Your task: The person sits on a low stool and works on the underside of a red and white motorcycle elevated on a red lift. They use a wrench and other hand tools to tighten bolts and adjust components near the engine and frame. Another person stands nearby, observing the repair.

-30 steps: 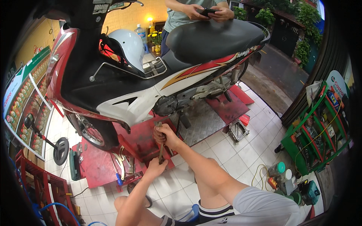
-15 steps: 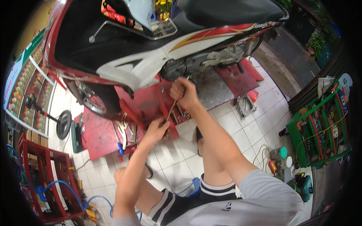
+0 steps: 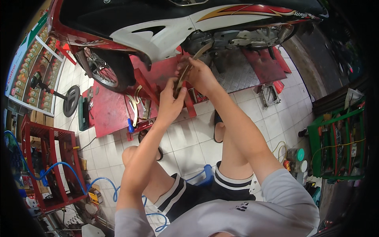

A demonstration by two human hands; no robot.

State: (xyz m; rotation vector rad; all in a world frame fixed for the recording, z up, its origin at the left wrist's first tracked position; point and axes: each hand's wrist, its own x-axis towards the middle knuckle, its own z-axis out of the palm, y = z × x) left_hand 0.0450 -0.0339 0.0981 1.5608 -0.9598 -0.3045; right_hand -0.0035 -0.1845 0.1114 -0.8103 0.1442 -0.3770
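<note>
A long curved brown strip (image 3: pixel 185 71), shaped like a chain guide, slants between my hands in front of the motorbike (image 3: pixel 162 29). Its lower end is gripped by my left hand (image 3: pixel 172 102), thumb on one side and fingers on the other. Higher up, my right hand (image 3: pixel 200 75) pinches it, and the upper tip sticks out past the fingers toward the engine (image 3: pixel 199 41). Below the white side fairing, the engine's side is partly hidden behind the strip.
Left of my hands, the red lift platform (image 3: pixel 108 114) carries a blue-handled screwdriver (image 3: pixel 130 125) and cream curved strips (image 3: pixel 135 112). A red rack (image 3: pixel 47 166) with a blue air hose stands at left, a green rack (image 3: pixel 335 146) at right. A metal frame part (image 3: pixel 271 96) lies on the tiles.
The strip has turned more upright, and its upper end now shows beyond my right hand. My left hand has moved up and right, closer to the right. The view has shifted downward.
</note>
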